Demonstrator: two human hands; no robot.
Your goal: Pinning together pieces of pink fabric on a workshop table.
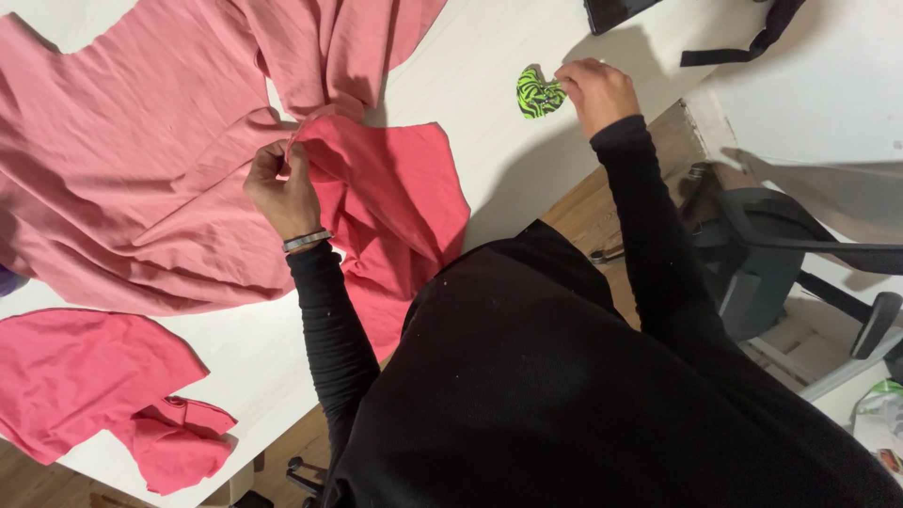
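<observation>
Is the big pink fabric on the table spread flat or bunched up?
Bunched: the pink fabric lies in folds and creases across the white table, its edge pinched by the left hand.

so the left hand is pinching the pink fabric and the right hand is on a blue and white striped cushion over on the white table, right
Not quite. The left hand does pinch the pink fabric, and the right hand is on a small cushion on the white table, but the head view shows it green with black stripes, not blue and white.

A dark flat device, perhaps a screen [616, 11], lay at the table's far edge, just beyond the right hand [594, 92]; its face was unreadable.
</observation>
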